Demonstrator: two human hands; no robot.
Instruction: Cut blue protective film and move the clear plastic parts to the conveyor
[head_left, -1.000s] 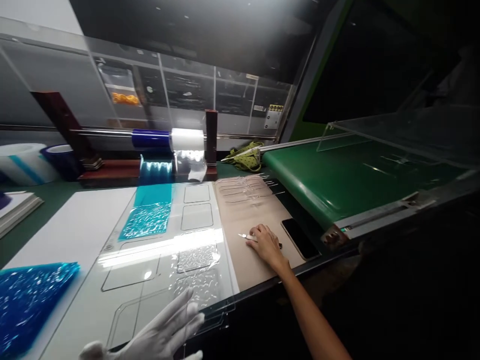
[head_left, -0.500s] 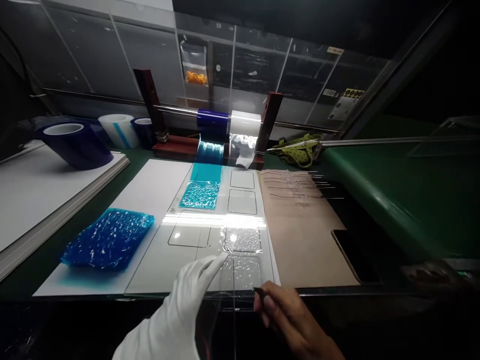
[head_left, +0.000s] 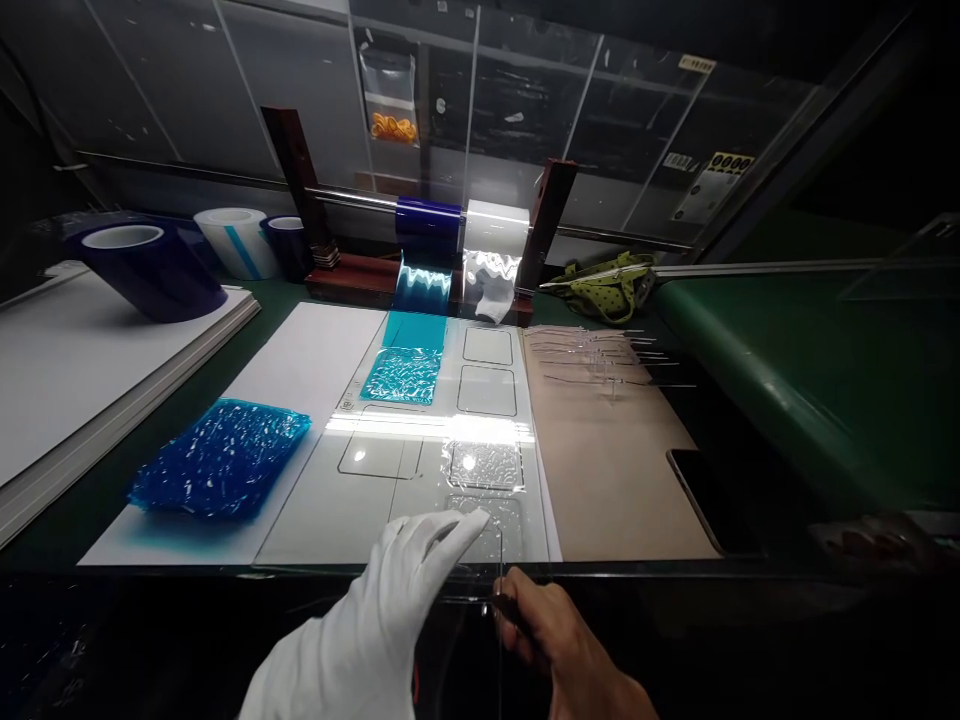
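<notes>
My left hand (head_left: 405,570), in a white glove, is closed at the near edge of the bench. Its fingers grip a clear sheet (head_left: 491,560), whose straight edge runs down out of view. Bare, my right hand (head_left: 551,620) is just right of that edge, its fingers pinched around a small dark pointed tool (head_left: 514,610). The tool's tip is close to the sheet's edge; I cannot tell whether they touch. Beyond my hands lies a glass plate (head_left: 315,530) marked with rounded rectangles. Crinkled clear film (head_left: 487,465) and a teal film strip (head_left: 412,335) rest on it.
A wooden stand (head_left: 551,225) carries a blue film roll (head_left: 427,225) and a clear film roll (head_left: 496,228). Crumpled blue film (head_left: 221,460) is at left, near a large blue roll (head_left: 154,275). Thin wires (head_left: 600,350) lie on brown board (head_left: 600,470), with a phone (head_left: 701,500) at its edge.
My left hand and the clear sheet have shifted right, closer to my right hand. The dark tool has come down beside the sheet's edge. The view has tilted slightly.
</notes>
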